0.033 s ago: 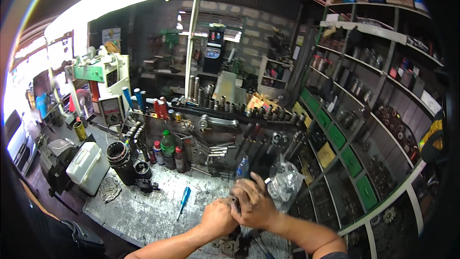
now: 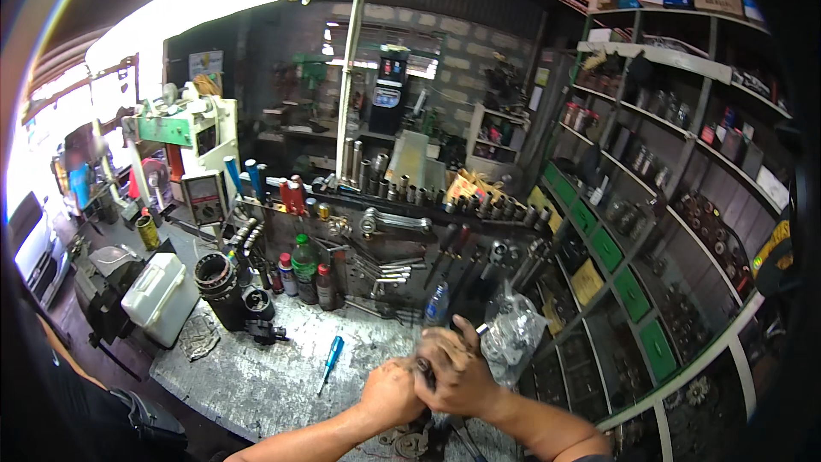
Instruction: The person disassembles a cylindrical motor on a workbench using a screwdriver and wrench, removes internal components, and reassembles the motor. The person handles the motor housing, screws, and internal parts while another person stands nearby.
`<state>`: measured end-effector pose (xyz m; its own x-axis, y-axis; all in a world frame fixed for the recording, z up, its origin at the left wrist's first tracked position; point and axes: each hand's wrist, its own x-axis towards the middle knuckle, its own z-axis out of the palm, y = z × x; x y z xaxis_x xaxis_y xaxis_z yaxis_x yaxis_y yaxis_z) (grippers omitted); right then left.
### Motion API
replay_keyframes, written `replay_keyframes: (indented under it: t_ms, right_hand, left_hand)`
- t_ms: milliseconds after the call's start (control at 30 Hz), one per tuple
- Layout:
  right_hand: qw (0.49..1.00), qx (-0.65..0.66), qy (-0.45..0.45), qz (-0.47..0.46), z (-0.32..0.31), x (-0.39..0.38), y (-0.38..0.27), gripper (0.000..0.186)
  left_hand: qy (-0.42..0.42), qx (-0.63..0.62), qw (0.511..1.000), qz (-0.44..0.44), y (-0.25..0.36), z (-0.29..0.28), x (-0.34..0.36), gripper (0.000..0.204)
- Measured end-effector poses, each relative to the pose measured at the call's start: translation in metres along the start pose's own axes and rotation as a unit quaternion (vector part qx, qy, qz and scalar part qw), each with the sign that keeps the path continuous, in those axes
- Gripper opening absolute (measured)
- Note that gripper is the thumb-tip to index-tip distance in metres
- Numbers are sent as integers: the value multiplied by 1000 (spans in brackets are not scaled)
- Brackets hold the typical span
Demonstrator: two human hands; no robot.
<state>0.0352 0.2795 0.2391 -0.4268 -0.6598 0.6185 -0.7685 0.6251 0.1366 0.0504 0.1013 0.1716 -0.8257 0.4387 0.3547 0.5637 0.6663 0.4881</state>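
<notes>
My left hand (image 2: pixel 392 392) and my right hand (image 2: pixel 462 370) press together over the near part of the workbench, both with curled fingers. A dark, round-ended metal piece (image 2: pixel 424 367) shows between them, under my right fingers. What my left fist wraps is hidden. Below the hands lies a greasy metal part (image 2: pixel 409 442), partly covered by them. A tool with a dark shaft (image 2: pixel 467 440) rests beside it on the right. Left of my hands, a screwdriver with a blue handle (image 2: pixel 332 354) lies on the worn metal bench top (image 2: pixel 282 385).
A black cylindrical housing (image 2: pixel 219 293), a white case (image 2: pixel 159 298) and bottles (image 2: pixel 304 267) stand at the bench's left and back. Wrenches (image 2: pixel 395 222) and sockets hang on the rack behind. A clear plastic bag (image 2: pixel 516 325) sits right, before shelves with green drawers (image 2: pixel 633 293).
The surroundings have shifted slightly rightward in the view. My hands stay pressed together in nearly the same place, with my right hand a little blurred.
</notes>
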Motion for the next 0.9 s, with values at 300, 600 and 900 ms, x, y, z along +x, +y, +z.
replay_keyframes:
  t_ms: [300, 600, 900]
  right_hand:
    - [842, 358, 332, 228, 34, -24, -34, 50]
    - [433, 833, -148, 311, 46, 8, 62, 51]
    - [841, 21, -541, -18, -56, 64, 53, 40]
  left_hand:
    - [67, -35, 996, -38, 14, 1, 1, 36]
    - [43, -34, 997, -61, 6, 14, 1, 37]
    - [52, -34, 997, -41, 12, 1, 0, 36]
